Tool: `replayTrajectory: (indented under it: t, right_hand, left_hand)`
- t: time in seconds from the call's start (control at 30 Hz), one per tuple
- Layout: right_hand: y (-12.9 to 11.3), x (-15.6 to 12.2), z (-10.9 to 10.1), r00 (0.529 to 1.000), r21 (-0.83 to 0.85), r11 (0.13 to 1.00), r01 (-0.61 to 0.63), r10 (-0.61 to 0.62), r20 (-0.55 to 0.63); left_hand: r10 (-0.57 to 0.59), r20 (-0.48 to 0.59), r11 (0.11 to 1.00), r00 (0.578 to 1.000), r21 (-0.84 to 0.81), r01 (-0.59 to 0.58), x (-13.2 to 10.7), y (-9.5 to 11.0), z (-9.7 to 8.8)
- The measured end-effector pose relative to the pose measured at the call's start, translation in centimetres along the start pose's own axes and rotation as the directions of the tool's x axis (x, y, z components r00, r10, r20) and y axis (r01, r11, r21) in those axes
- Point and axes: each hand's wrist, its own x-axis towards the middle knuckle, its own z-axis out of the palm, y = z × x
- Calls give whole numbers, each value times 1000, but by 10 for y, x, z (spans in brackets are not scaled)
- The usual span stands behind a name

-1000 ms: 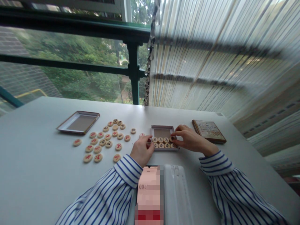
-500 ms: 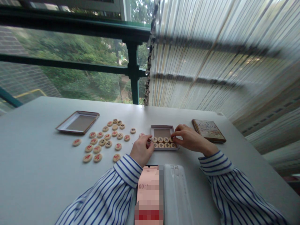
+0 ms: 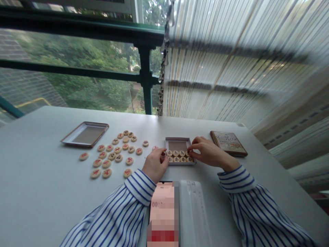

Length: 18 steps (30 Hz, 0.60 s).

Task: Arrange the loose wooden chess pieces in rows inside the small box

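Barely shifted: both hands stay at the box (image 3: 179,144) mid-bench (image 3: 38,192).
Left hand (image 3: 155,165): curled at its left wall.
Right hand (image 3: 209,153): fingertips on the boxed discs (image 3: 177,159).
Either grip: hold cannot be told.
Loose discs (image 3: 115,155): red or black characters, unreadable.
Phone (image 3: 162,206): reads "00:".
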Motion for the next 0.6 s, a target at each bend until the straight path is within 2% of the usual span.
replayTrajectory:
  t: [0.37,0.6]
  right_hand:
    - [-8,-7,-18,999,20,1000,23,-23,36]
    - [-11,-7,-15,995,38,999,38,-42,89]
  left_hand:
    - [-19,16,1000,1000,-7,19,0,2,-1]
    - [5,-4,1000,1000,4,-5,-1,1,-1]
